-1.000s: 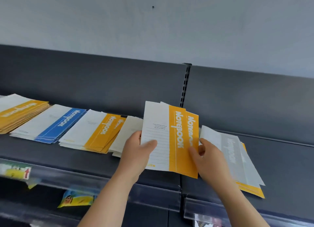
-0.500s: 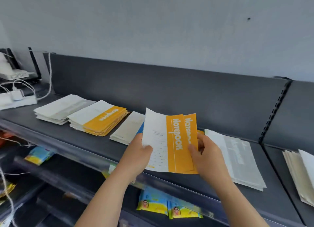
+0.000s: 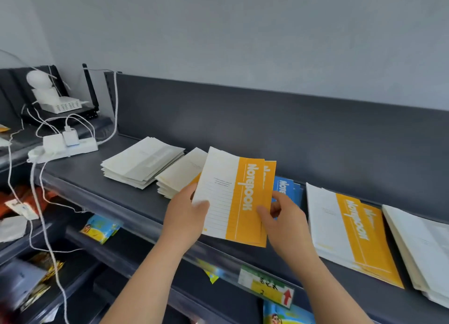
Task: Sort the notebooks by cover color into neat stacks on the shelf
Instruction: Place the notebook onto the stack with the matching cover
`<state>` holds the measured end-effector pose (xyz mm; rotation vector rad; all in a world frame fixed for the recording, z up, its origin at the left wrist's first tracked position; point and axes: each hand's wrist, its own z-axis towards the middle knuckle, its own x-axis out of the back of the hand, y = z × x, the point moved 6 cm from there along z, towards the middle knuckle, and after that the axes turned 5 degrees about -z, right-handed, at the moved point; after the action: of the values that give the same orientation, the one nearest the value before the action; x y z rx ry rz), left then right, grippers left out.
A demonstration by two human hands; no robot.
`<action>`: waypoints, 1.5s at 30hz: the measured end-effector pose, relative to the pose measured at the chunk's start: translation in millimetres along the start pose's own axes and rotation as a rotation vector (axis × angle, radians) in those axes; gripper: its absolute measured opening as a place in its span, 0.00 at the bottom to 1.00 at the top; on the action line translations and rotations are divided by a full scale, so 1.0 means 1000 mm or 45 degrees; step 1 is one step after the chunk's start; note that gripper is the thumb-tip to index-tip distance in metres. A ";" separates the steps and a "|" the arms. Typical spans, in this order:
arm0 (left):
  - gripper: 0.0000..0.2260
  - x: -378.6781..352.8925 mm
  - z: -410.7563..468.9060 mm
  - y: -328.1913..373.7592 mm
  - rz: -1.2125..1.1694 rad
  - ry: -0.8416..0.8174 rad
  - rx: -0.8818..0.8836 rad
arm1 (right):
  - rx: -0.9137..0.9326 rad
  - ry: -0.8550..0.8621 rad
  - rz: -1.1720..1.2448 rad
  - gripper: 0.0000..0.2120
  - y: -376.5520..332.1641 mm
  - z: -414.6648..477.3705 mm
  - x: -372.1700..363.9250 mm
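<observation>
**Both hands holding a pair of notebooks over the shelf.** Your left hand and right hand together held a pair of orange notebooks. The pair was fanned slightly, so that the rear cover showed past the right edge of the front one. Your left fingers were curled round the white left margin, with the thumb lying on the cover. Your right fingers pinched the orange band near its lower right edge. The pair was raised and tilted toward you, above the front part of the grey shelf.

Behind the pair, and partly hidden by it, lay a cream stack. Just beside that, to its left, lay a loosely squared pale stack. To the right of the held pair lay, in order:
- a blue stack;
- an orange stack;
- a further pale stack at the frame edge.

A white power strip with plugs in it sat at the shelf's left end. A price label bearing a red arrow was fixed to the front rail.
</observation>
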<state>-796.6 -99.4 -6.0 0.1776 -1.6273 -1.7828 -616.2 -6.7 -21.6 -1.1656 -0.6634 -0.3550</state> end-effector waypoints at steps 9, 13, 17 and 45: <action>0.14 0.035 0.079 -0.027 0.223 0.110 -0.085 | -0.050 0.015 -0.149 0.19 -0.029 0.071 -0.063; 0.14 0.051 0.111 -0.042 0.360 0.120 -0.079 | -0.063 -0.026 -0.222 0.13 -0.039 0.091 -0.087; 0.13 0.058 0.135 -0.053 0.492 0.067 -0.080 | -0.135 -0.056 -0.324 0.11 -0.043 0.105 -0.106; 0.17 -0.030 0.073 0.000 0.493 -0.382 -0.725 | -0.295 0.423 -0.768 0.15 -0.012 -0.013 0.002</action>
<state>-813.6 -22.1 -2.1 -0.6476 -1.1676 -1.9339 -617.8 -22.5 -14.6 -1.0693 -0.6809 -1.1356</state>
